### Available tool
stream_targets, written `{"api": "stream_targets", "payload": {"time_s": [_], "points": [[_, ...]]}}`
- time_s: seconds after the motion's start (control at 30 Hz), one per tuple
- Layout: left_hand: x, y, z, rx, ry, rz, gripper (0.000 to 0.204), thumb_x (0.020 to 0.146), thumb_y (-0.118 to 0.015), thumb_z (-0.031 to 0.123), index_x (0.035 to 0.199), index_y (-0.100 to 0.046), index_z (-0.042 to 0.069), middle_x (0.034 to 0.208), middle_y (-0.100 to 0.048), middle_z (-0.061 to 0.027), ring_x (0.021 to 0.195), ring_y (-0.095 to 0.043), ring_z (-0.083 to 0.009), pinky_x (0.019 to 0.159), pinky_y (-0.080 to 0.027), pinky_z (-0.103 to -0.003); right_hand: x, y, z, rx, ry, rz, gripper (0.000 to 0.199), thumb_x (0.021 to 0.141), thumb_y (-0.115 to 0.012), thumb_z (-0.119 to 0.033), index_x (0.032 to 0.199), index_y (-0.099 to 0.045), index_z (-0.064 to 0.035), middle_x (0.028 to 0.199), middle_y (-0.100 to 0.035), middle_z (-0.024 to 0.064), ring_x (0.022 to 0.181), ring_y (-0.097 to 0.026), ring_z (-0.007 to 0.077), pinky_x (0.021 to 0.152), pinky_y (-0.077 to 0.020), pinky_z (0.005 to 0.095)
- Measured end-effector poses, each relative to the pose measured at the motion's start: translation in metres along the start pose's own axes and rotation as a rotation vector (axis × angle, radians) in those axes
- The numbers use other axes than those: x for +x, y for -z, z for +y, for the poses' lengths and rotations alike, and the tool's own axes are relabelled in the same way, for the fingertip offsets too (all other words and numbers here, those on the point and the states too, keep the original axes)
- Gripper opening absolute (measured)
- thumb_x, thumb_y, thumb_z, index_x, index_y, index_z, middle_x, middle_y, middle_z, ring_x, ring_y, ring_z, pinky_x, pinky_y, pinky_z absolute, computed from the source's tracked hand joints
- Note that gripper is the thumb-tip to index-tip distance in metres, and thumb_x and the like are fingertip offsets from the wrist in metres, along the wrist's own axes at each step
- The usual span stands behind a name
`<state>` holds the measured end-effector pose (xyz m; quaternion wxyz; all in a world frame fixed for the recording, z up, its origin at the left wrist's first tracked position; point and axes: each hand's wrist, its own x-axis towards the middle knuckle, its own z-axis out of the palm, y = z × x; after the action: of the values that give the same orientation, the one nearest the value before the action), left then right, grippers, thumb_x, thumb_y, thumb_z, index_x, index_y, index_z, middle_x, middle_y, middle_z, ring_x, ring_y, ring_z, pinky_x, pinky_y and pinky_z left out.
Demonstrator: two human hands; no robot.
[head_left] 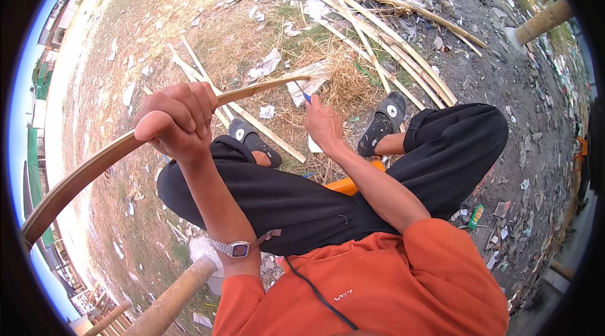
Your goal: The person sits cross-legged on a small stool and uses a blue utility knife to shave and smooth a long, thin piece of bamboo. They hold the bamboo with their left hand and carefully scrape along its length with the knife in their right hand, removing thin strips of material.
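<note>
A long, curved bamboo strip crosses the view from the left rim toward the middle. My left hand is raised and closed around it, with a metal watch on that wrist. In my right hand, closed near the strip's far end, is a small knife with a blue handle. Its thin blade points up toward the end of the strip; whether it touches cannot be made out. Pale shavings lie on the ground just beyond my right hand.
Long split bamboo strips lie in a pile ahead to the right. More strips rest by my left foot. Beneath me shows an orange seat. Thick bamboo posts stand right and lower left. Paper scraps and litter cover the ground.
</note>
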<state>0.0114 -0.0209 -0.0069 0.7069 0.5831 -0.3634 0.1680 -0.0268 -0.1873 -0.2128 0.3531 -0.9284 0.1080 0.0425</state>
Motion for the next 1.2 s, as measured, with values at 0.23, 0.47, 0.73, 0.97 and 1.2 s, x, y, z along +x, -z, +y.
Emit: {"api": "stream_targets", "payload": {"time_s": [0.23,0.47,0.73,0.97,1.2], "points": [[0.006,0.002,0.001,-0.072,-0.072,-0.14,0.06,0.089,-0.034,0.059,0.053,-0.034,0.012,0.038,-0.03,0.004,0.028,-0.027,-0.0075,0.031,-0.025,-0.022,-0.008,0.03,-0.025,-0.083,0.009,-0.077,0.024,0.092,-0.041,-0.021,0.096,-0.051,0.0005,0.069,-0.06,0.024,0.065,-0.061,0.0416,0.064,-0.0464,0.0512],[0.009,0.009,0.005,-0.155,-0.053,-0.36,0.057,0.083,-0.049,0.058,0.051,-0.036,0.012,0.037,-0.032,0.0051,0.027,-0.03,-0.0064,0.031,-0.027,-0.02,-0.021,0.069,-0.05,-0.172,0.079,-0.165,0.018,0.081,-0.046,-0.007,0.093,-0.051,0.0043,0.07,-0.062,0.0237,0.069,-0.063,0.04,0.064,-0.0482,0.0496],[0.01,0.002,0.011,-0.168,0.023,-0.236,0.044,0.088,-0.053,0.013,0.049,-0.032,0.01,0.036,-0.033,0.0024,0.027,-0.028,-0.0088,0.03,-0.027,-0.024,-0.024,0.074,-0.039,-0.182,0.137,-0.175,0.017,0.088,-0.046,-0.015,0.092,-0.047,0.0016,0.066,-0.059,0.024,0.064,-0.06,0.0422,0.062,-0.0457,0.0518],[0.011,-0.002,0.012,-0.212,0.032,-0.299,0.037,0.079,-0.047,0.001,0.048,-0.028,0.009,0.036,-0.032,0.0009,0.027,-0.025,-0.0096,0.03,-0.027,-0.025,-0.023,0.054,-0.052,0.137,0.187,-0.033,0.017,0.092,-0.045,-0.018,0.091,-0.042,-0.0015,0.062,-0.055,0.027,0.062,-0.056,0.0459,0.056,-0.0424,0.0528],[0.013,-0.002,0.015,-0.238,0.034,-0.285,0.033,0.074,-0.047,-0.001,0.048,-0.029,0.008,0.036,-0.031,0.0012,0.028,-0.024,-0.0095,0.03,-0.026,-0.025,-0.002,0.031,-0.031,0.023,0.104,-0.074,0.015,0.09,-0.043,-0.015,0.093,-0.043,-0.0009,0.068,-0.059,0.0277,0.068,-0.06,0.0455,0.062,-0.0461,0.0532]]}}
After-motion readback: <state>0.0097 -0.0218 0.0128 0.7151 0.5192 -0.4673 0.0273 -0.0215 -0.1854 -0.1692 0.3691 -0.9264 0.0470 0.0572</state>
